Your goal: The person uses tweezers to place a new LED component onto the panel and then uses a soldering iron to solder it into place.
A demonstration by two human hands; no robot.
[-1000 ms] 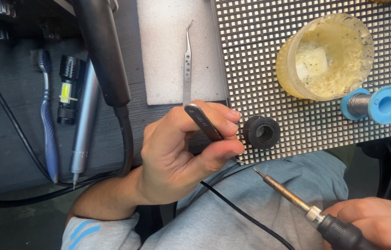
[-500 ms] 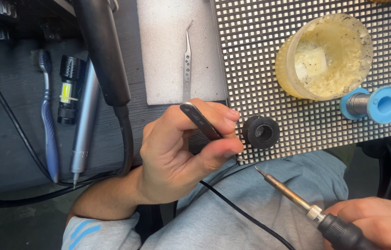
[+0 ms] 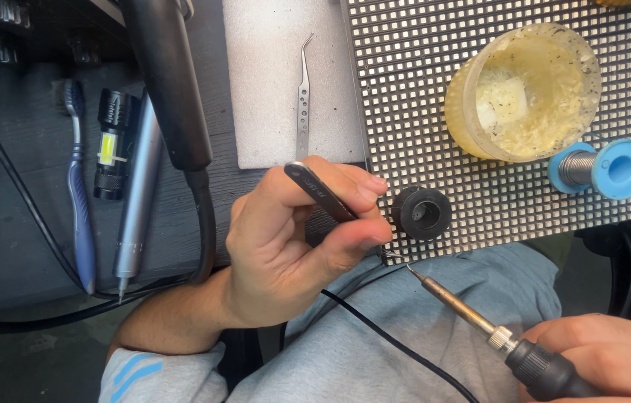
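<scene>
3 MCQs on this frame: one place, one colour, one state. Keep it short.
1. Where does the curved silver tweezers lie?
A on the white foam pad
B in the yellow tub
C on the lap

2. What colour are the solder spool ends?
A red
B blue
C green

3. What does the right hand hold?
A nothing
B a torch
C a soldering iron

Answers: 1 A, it rests flat on the pad. 2 B, both flanges show blue. 3 C, fingers wrap its black grip, tip near the left hand holding dark tweezers.
</scene>
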